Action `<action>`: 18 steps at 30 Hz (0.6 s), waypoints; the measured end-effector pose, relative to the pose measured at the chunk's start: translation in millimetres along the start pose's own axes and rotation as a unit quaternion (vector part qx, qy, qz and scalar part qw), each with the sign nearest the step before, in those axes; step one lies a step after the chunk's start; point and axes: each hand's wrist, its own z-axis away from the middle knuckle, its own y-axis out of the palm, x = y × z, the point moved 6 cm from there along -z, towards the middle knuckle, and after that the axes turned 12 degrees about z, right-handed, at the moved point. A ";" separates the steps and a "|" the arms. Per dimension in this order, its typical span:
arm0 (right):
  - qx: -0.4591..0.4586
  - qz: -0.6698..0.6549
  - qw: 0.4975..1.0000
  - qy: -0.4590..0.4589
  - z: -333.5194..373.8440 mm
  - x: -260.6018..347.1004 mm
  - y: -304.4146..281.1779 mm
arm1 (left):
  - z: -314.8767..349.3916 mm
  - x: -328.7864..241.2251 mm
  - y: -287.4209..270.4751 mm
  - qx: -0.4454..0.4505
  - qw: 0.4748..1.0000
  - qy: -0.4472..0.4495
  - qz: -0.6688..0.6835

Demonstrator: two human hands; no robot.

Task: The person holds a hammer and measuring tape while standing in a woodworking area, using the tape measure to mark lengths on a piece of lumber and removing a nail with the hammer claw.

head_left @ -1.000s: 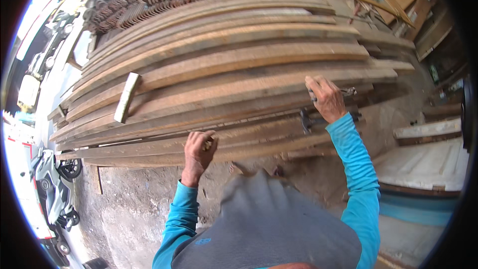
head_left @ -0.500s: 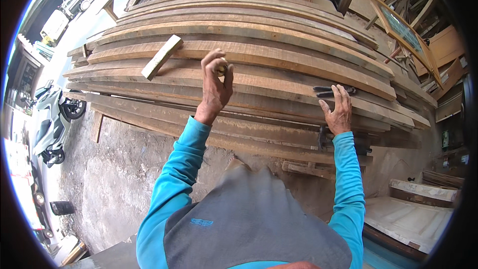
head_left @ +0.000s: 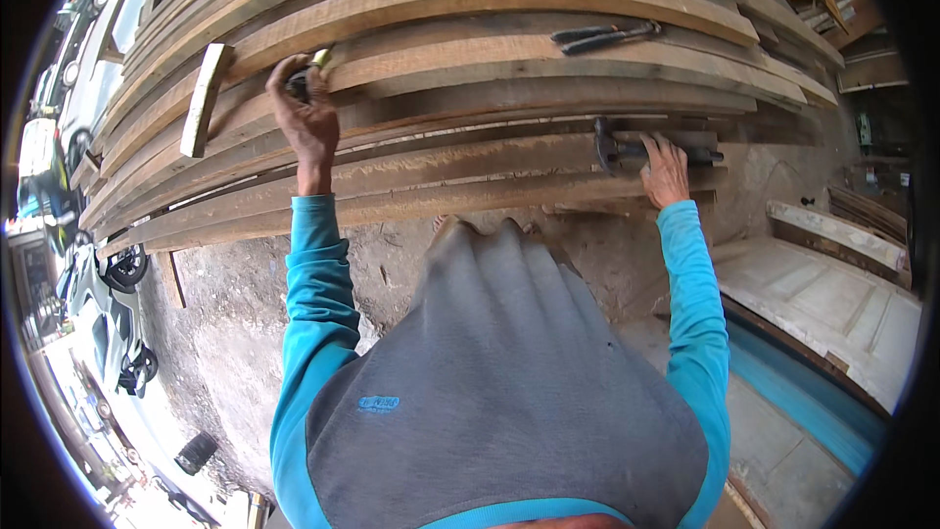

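My left hand (head_left: pixel 305 118) is raised over the left part of the stacked planks (head_left: pixel 441 73), its fingers curled around a small round black-and-yellow object (head_left: pixel 298 86), whose kind is blurred. My right hand (head_left: pixel 668 174) has its fingers over the dark handle of a hammer (head_left: pixel 632 149) lying on the near planks. The hammer's head points left. Farther back, black-handled pliers (head_left: pixel 599 37) rest on a plank. A short pale wood block (head_left: pixel 204 103) lies across the planks, left of my left hand.
A motorcycle (head_left: pixel 113 323) stands at the left beyond the plank ends. White panelled boards (head_left: pixel 832 304) lie at the right, with a blue beam (head_left: pixel 803 387) beside them. Rough concrete floor (head_left: pixel 230 323) runs along the near side of the stack.
My right hand has moved from beside the pliers down onto the hammer handle. My left hand has shifted left, still holding the small object. The view has tilted down toward the near planks.
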 end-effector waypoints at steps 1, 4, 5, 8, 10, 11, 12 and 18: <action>-0.011 0.018 1.000 -0.012 -1.4 0.5 2.5 | -2.2 -6.3 -10.1 -0.042 0.999 -0.005 0.034; 0.013 0.034 0.999 0.000 -6.9 -5.1 16.3 | -2.6 -59.8 -27.9 -0.071 0.990 0.006 0.121; 0.020 0.031 0.999 0.004 -10.2 -3.2 12.1 | 1.0 -62.0 -33.0 -0.052 0.984 -0.019 0.166; 0.062 0.010 0.998 -0.025 -20.5 0.7 11.3 | 40.4 -44.7 -38.2 0.095 0.954 -0.234 0.162; 0.054 -0.015 0.998 -0.020 -9.7 8.7 8.6 | 84.5 -25.7 -35.9 0.169 0.902 -0.382 0.106; 0.039 -0.045 0.998 -0.012 -9.6 20.1 1.0 | 111.2 -10.3 -39.7 0.181 0.868 -0.454 0.081; 0.039 -0.067 0.997 -0.028 -19.0 37.4 -5.5 | 139.9 1.1 -52.1 0.115 0.852 -0.503 0.084; 0.053 -0.115 0.988 -0.088 -10.7 96.0 -1.9 | 231.0 64.8 -93.1 -0.148 0.753 -0.609 0.201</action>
